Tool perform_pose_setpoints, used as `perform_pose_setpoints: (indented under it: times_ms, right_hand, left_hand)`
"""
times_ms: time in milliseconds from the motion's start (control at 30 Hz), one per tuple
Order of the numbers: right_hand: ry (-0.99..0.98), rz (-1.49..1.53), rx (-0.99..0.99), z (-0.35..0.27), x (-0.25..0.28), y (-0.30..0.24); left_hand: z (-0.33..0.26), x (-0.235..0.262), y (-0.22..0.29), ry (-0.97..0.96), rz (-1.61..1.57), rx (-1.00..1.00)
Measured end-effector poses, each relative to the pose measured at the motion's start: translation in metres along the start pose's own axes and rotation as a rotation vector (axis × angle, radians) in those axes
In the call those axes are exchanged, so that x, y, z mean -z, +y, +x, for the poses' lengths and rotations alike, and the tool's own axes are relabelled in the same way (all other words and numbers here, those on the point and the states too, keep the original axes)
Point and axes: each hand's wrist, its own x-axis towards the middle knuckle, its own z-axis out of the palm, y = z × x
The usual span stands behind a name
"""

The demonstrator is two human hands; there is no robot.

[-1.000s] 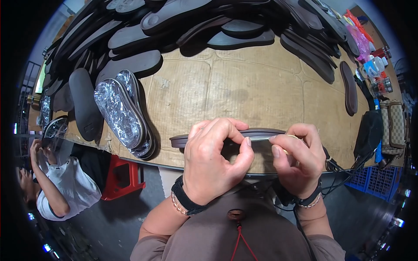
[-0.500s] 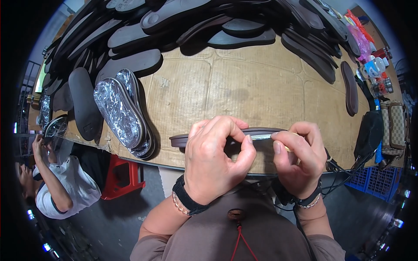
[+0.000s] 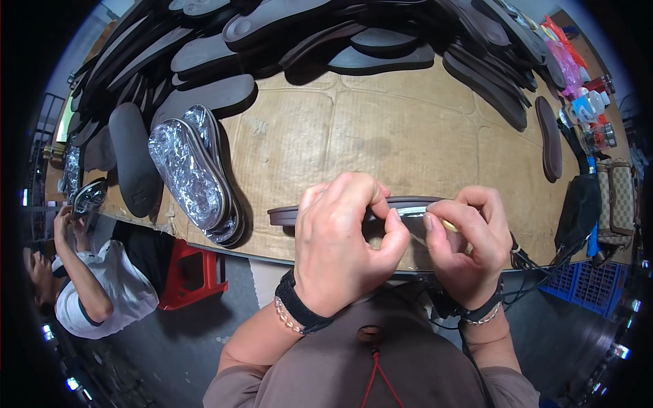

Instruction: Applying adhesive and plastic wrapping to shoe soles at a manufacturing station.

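My left hand (image 3: 347, 238) is closed around a dark brown shoe sole (image 3: 283, 216), held on its edge just above the near side of the table. Along the sole's near side, between my hands, runs a shiny silvery strip (image 3: 411, 212); whether it is film or metal I cannot tell. My right hand (image 3: 477, 234) pinches a thin stick-like tool with a yellowish end (image 3: 448, 225), its fingertips at the right part of the sole. The tool's tip is hidden. To the left lie soles wrapped in clear film (image 3: 187, 173), stacked on the cardboard.
Brown soles (image 3: 292, 27) pile up along the far side of the cardboard-covered table (image 3: 401, 122). One sole (image 3: 547, 139) lies at the right, near bottles (image 3: 588, 107) and a black bag (image 3: 578, 211). A co-worker (image 3: 102, 292) sits at left beside a red stool (image 3: 194, 275).
My left hand has shifted slightly right along the sole. The tool in my right hand has tilted, so more of its yellowish end shows, and the shiny strip looks broader.
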Motion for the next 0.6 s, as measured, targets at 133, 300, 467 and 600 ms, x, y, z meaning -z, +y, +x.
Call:
perform_pose_setpoints:
  times_ms: [133,300,467,600]
  right_hand:
    - [-0.002,0.013,-0.028,-0.0023,-0.0009,-0.0009]
    - [0.013,0.006,-0.001,-0.0035,-0.0012,-0.0001]
    - [0.013,0.014,-0.034,-0.0040,-0.0010,-0.0030]
    - [0.024,0.027,-0.035,-0.0051,-0.0014,-0.0028]
  left_hand:
    - [-0.0004,-0.0003,-0.0016,0.000,0.003,-0.003]
    - [-0.0029,-0.0013,-0.0005,0.014,0.008,-0.010]
    - [-0.0043,-0.0016,-0.0039,0.017,0.019,-0.033]
    - [-0.0059,-0.0023,-0.0066,0.031,-0.016,-0.047]
